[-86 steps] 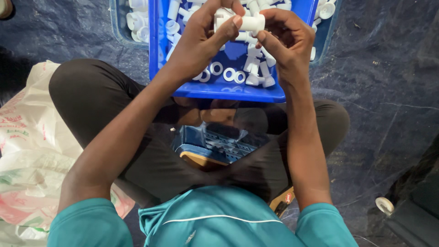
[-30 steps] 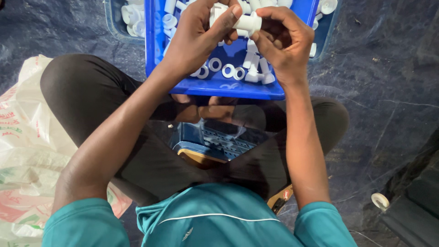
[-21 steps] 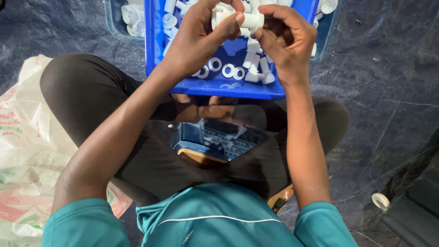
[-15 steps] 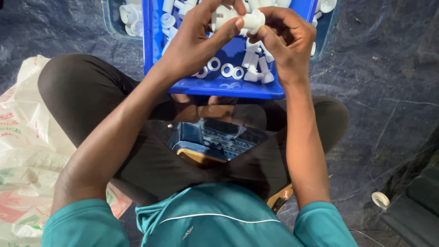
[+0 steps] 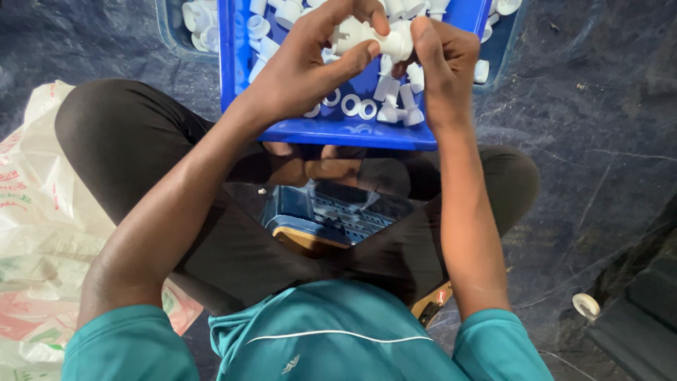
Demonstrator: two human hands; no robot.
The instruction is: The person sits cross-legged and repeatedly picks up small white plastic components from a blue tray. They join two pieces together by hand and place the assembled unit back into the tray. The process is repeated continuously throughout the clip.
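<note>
Head view, from the left: a pale plastic sack point(image 5: 35, 233) lies on the dark floor beside the person's crossed legs. Next, the left hand point(image 5: 300, 67) pinches a white fitting point(image 5: 352, 34) between thumb and curled fingers. That fitting sits above the blue crate point(image 5: 352, 130), which holds loose white fittings and rings point(image 5: 356, 106). Just right of it, the right hand point(image 5: 441, 60) closes its fingers on the same fitting's other end, thumb pressed on top. Far right, a small white ring point(image 5: 585, 305) lies alone on the floor.
</note>
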